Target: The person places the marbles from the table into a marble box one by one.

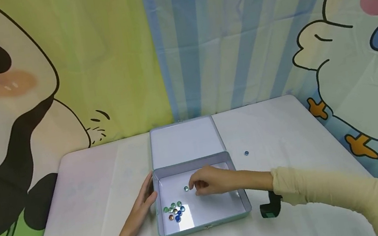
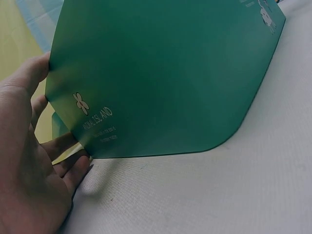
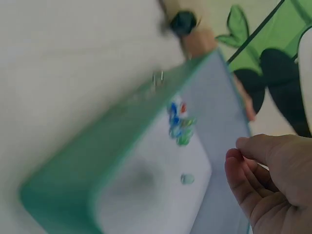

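My right hand (image 1: 213, 179) is over the inside of a shallow tin box (image 1: 221, 207), fingers curled and thumb tip close against the index fingertip, as the right wrist view shows. Nothing shows between those tips. A clear marble (image 1: 186, 188) is just left of the fingertips, apart from the other marbles. Several green, blue, clear and orange marbles (image 1: 177, 218) cluster in the box's near left part. My left hand (image 1: 139, 204) rests along the outside of the left wall, fingers extended toward the far corner. Its fingers and thumb touch the green outer side (image 2: 161, 87) in the left wrist view.
The hinged lid (image 1: 185, 141) lies opened back behind the box. A lone blue marble (image 1: 246, 153) sits on the white tablecloth (image 1: 279, 128) to the right of the lid. Printed curtains (image 1: 121, 62) stand behind the table.
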The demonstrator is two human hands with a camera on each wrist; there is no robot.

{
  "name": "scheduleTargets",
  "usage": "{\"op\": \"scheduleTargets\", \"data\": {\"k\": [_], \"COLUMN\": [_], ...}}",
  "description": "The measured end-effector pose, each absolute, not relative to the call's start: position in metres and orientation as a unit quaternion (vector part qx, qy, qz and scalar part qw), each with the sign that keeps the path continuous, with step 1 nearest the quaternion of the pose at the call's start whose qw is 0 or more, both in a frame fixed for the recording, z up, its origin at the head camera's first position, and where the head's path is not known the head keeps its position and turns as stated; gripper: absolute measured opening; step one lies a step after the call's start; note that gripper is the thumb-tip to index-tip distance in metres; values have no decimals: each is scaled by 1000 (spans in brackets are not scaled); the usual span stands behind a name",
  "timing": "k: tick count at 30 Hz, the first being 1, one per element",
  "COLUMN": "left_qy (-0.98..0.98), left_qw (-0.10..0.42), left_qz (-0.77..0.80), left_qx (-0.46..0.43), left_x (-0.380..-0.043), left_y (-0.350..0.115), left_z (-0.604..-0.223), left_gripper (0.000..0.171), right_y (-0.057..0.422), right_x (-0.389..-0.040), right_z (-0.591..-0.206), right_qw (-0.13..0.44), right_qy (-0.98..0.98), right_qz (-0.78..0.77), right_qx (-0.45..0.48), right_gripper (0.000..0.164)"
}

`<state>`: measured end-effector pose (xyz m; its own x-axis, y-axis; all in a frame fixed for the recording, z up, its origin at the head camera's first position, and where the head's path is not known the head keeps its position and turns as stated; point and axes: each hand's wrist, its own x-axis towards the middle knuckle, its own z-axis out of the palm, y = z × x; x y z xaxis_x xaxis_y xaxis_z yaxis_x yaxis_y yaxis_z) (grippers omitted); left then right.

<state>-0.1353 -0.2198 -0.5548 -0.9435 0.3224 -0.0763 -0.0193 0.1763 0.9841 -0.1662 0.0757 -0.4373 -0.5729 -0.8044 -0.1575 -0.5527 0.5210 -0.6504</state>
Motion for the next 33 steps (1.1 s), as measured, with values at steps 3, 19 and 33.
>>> {"op": "scheduleTargets", "data": {"k": [3, 19, 33], "left_qy": [754, 754, 752], "left_qw": [137, 142, 140], "left_qz": [635, 636, 638], "left_qx": [95, 81, 86], "left_x": [-135, -134, -134], "left_y": [-219, -217, -218], "left_z": [-555, -554, -555], "left_gripper": [60, 59, 58], "right_y": [96, 180, 195], "right_x": [-141, -54, -51], "right_z": [-424, -415, -420], "right_qw": [225, 172, 141], "right_qy": [828, 773, 774], "right_qz": [-322, -424, -451], "right_qx": [-400, -439, -422], "right_gripper": [15, 5, 5]}}
